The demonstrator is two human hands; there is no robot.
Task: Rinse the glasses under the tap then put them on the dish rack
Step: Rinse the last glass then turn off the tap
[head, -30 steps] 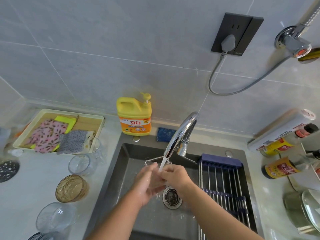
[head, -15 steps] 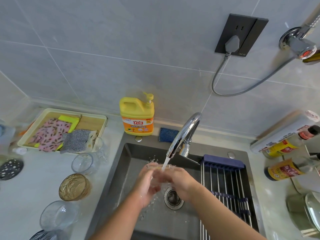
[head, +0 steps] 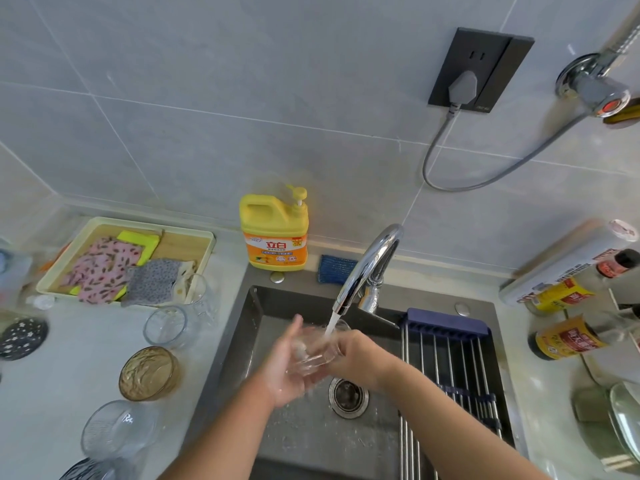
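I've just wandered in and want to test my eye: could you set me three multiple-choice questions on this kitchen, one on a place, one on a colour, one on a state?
1. Where does the dish rack lie?
A. Over the right side of the sink
B. On the floor
C. Hanging from a hook

2. What colour is the soap bottle?
A. Blue
B. Yellow
C. Green

3. What is the tap doing?
A. Shut off
B. Dripping into a pot
C. Running onto a glass

Answers:
1 A, its rods span the right part of the basin.
2 B, the body is yellow with an orange label.
3 C, the stream falls on the clear glass between the left hand and the right hand.
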